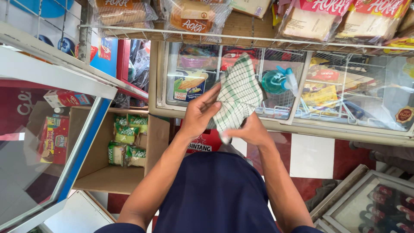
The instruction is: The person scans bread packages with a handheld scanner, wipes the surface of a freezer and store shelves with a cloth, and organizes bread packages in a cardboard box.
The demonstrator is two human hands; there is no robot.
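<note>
From the head view, both hands meet in front of the person's dark blue shirt (215, 194), holding a white cotton cloth with green checks (238, 92). The left hand (199, 113) lies flat against the cloth's left side with fingers stretched upward; the right hand (251, 130) pinches its lower edge. The cloth hangs raised before a glass-topped chest freezer (284, 123), where a teal plastic spray bottle (278, 81) rests. A brown cardboard box (108, 177) with green packets (127, 140) stands lower left.
</note>
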